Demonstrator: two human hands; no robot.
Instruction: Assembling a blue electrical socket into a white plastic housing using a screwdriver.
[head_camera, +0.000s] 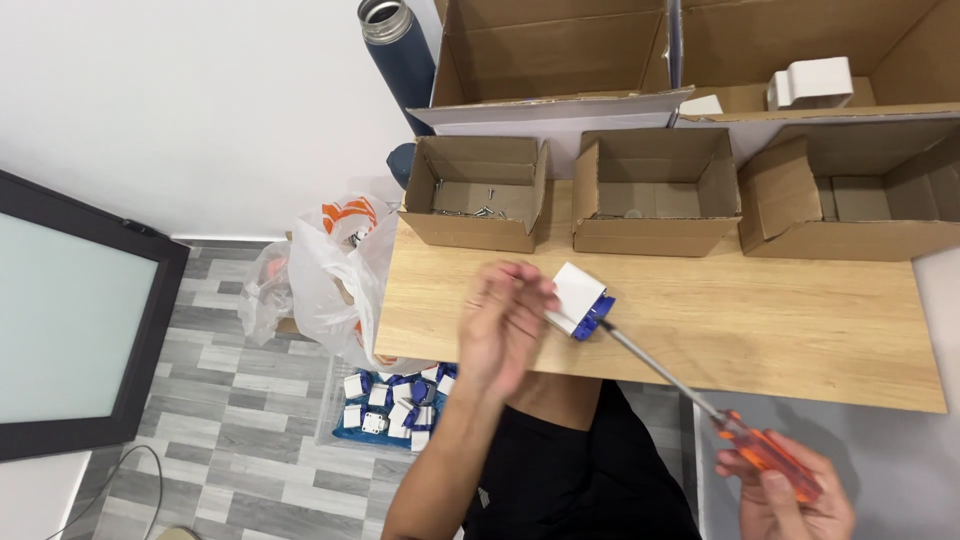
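Wooden worktop (760, 330): left hand (500, 325) gripped white-and-blue switch module (578, 300); right hand (785, 495) closed around orange-handled screwdriver (700, 400), tip touching module.

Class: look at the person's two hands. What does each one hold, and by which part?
The left hand grips a small white and blue block by its near end. The right hand holds a screwdriver by its orange handle.

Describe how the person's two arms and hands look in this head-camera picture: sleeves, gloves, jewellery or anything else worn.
Both hands are bare, with no gloves. The left hand and its forearm show no sleeve, watch or ring. The right hand is only partly in view, with nothing visibly worn on it. The person wears black clothing.
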